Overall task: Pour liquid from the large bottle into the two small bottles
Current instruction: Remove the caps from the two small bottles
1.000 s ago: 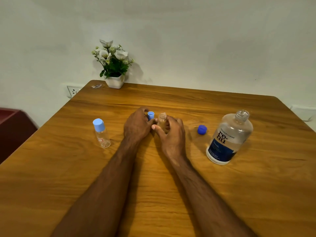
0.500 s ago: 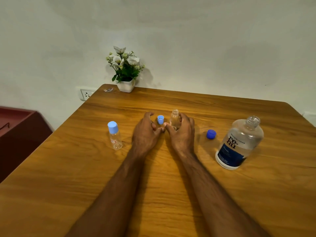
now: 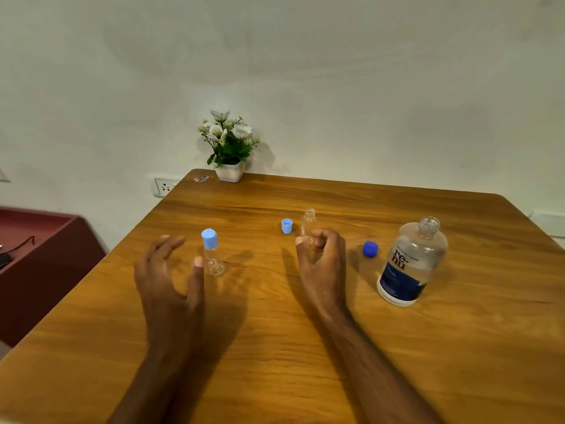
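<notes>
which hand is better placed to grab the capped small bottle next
Left. The left hand is open right beside the capped small bottle, thumb almost on it; the right hand holds the uncapped small bottle.

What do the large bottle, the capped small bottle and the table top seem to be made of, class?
Large bottle: clear plastic, probably; the table shows through it, with a glossy blue printed label.
Capped small bottle: clear plastic or glass, undecidable from its look; the light blue cap looks like matte plastic.
Table: wood or wood-look laminate, with visible grain and a soft sheen.
</notes>
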